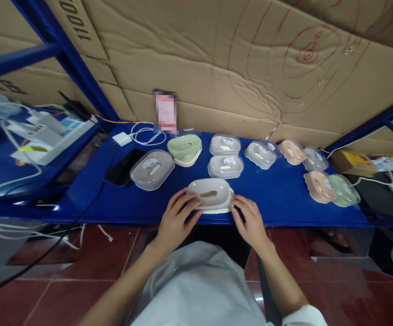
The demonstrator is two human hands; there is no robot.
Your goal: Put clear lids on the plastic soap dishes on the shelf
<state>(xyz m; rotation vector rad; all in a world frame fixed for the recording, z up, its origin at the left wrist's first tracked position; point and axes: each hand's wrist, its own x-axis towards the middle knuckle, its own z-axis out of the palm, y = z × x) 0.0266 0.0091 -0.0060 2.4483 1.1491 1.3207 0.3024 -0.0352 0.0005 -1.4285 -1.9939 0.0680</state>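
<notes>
A pale grey soap dish (213,191) with a slot in its floor sits at the table's front edge, on a cream-coloured base (217,211) that shows below it. My left hand (179,216) grips the dish's left end, fingers over the rim and thumb at the front. At the right end, my right hand (250,217) has its fingers closed on the dish and base edge. Just behind stand two lidded grey soap boxes (225,166), one behind the other. A green soap dish (184,147) rests tilted on a cream base, beside a grey lidded soap box (152,170).
The blue table (267,199) backs onto a cardboard wall (196,68). Rightward are peach soap boxes (319,186) and a green one (345,190). At left lie a black phone (126,167), a white charger (122,138) and a power strip (52,140). A blurred phone-like screen (166,112) leans at the back.
</notes>
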